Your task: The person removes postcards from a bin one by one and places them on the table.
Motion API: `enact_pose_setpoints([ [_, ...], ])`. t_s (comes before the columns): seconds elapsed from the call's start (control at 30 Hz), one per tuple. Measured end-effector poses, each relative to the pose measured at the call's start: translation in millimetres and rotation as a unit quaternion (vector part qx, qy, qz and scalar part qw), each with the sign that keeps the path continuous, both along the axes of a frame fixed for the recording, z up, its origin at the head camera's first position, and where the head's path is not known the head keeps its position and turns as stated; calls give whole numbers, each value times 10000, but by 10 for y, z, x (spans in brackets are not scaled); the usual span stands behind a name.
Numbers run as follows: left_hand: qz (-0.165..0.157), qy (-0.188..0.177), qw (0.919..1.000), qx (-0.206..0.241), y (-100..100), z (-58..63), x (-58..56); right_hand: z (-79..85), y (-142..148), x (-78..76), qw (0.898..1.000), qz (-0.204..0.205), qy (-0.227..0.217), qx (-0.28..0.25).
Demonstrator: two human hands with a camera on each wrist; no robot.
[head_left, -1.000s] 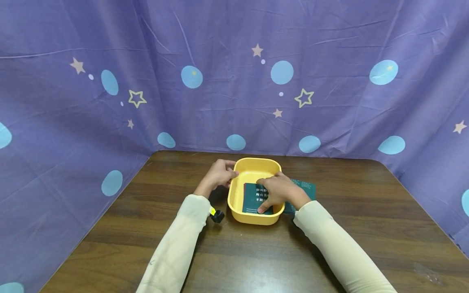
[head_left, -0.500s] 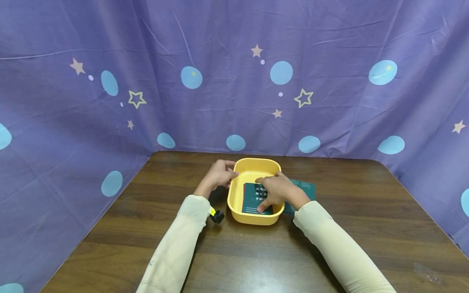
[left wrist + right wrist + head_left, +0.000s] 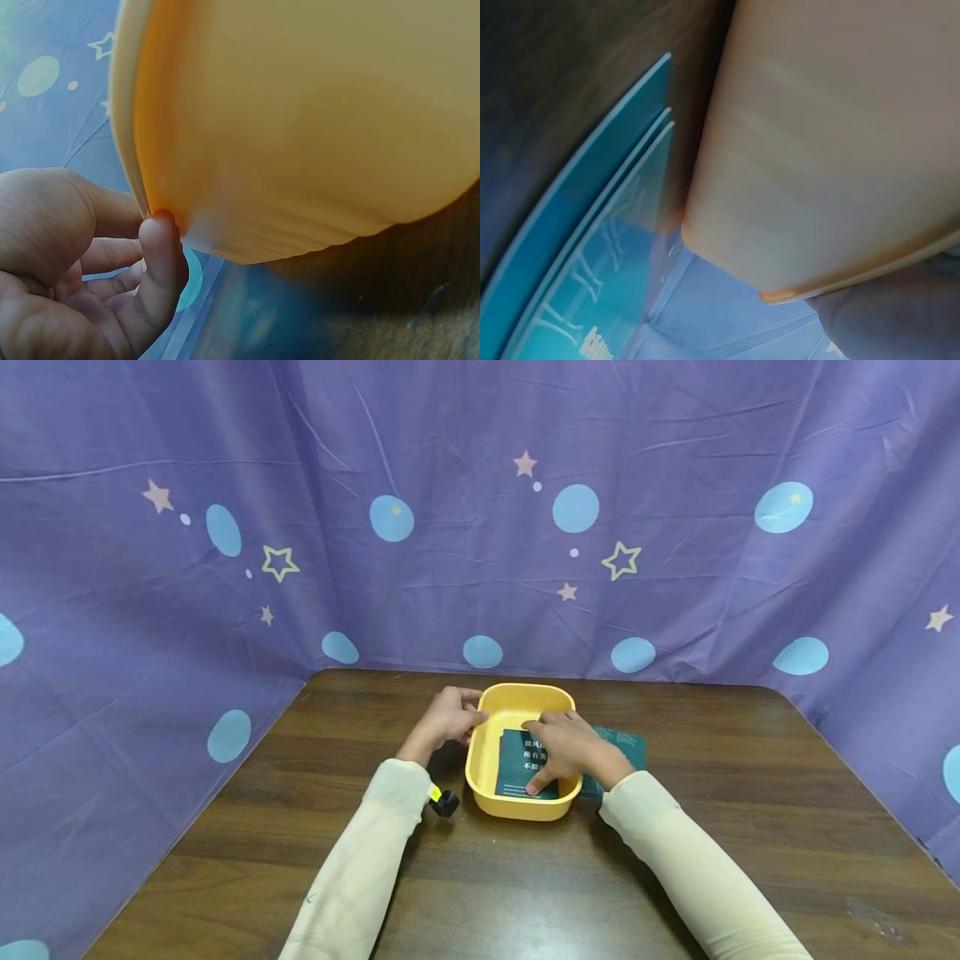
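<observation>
A yellow plastic tub [image 3: 525,810] stands on the table. My left hand [image 3: 447,716] pinches its left rim; in the left wrist view the thumb [image 3: 161,262] lies against the outer wall. Inside the tub is a dark green printed card [image 3: 513,768] with white Chinese text. My right hand [image 3: 567,746] reaches over the tub's right side and holds this card, thumb near its lower edge and index finger by its upper edge. The hand covers the card's right part. In the right wrist view only a bit of the right hand [image 3: 892,319] shows, below the rim.
Right beside the tub lies a small stack of green cards [image 3: 626,750] with white patterns, partly under the right forearm. A black wrist camera [image 3: 445,803] sits by the left cuff. Purple cloth [image 3: 480,568] hangs behind the brown wooden table [image 3: 360,718].
The card in the tub has shifted slightly away from me, and the red edge along its left side no longer shows. The right hand's fingers moved a little; the left hand stayed put.
</observation>
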State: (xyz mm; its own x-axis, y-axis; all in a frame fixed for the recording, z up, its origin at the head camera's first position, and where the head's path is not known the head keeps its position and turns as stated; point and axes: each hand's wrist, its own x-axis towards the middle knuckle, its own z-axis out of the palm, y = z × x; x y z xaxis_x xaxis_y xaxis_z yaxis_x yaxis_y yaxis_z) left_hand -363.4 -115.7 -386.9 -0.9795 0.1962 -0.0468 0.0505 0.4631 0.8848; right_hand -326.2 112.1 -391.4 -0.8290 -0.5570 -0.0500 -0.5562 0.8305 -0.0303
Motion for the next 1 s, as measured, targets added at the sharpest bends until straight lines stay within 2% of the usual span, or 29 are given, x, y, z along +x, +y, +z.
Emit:
enact_pose_setpoints([
  [0.23,17,-16,10000,-26,0,1,3,10,2,5,9986,-45,119,-522],
  [0.33,-5,-19,10000,13,3,6,-1,25,0,-2,9954,-61,220,-926],
  [0.57,89,29,9999,-128,16,25,-3,82,-8,-17,9789,78,419,-2000],
  [0.77,94,65,9998,-174,23,22,0,157,-21,-5,9626,433,215,-2667],
  [1.0,49,121,9999,-111,22,9,11,303,23,65,9532,327,36,-3007],
])
